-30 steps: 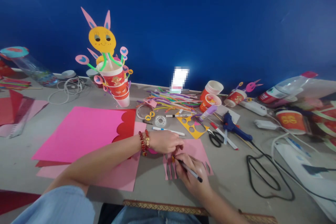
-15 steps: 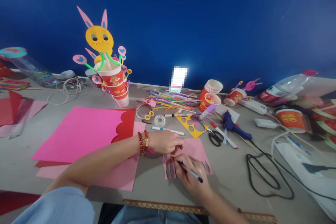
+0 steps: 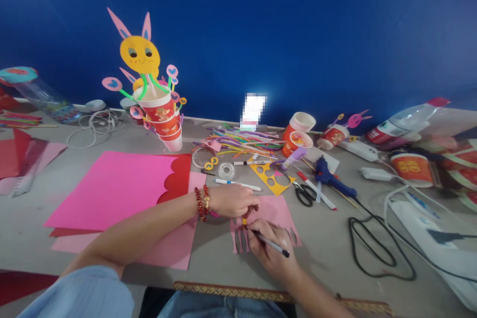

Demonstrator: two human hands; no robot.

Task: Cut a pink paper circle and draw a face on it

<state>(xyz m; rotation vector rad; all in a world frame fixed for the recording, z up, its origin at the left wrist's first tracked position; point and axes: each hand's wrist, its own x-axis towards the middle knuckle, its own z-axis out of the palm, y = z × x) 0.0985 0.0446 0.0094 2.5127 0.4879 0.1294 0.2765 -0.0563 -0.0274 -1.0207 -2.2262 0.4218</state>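
My right hand (image 3: 274, 248) grips a pen (image 3: 272, 244) with a dark cap end, its tip pointing down and left at the paper. Under both hands lies a light pink sheet (image 3: 276, 208) with several narrow leaf-shaped holes cut in it. Beside the pen tip a small yellow piece (image 3: 245, 221) shows on the sheet. My left hand (image 3: 233, 201), with red bead bracelets at the wrist, rests over the sheet's upper left part. Its fingers are curled inward near the yellow piece; what they hold, if anything, is hidden.
Pink card sheets (image 3: 119, 189) lie at left, below a rabbit-faced stack of cups (image 3: 166, 112). Behind my hands are a marker (image 3: 238, 185), a tape roll (image 3: 226, 170), scissors (image 3: 305, 195) and pipe cleaners (image 3: 242, 141). A blue glue gun (image 3: 331, 179) trails its cord at right.
The pen tip has moved slightly downward, and more of the yellow piece shows. My left hand stays nearly still, and the view has shifted a little.
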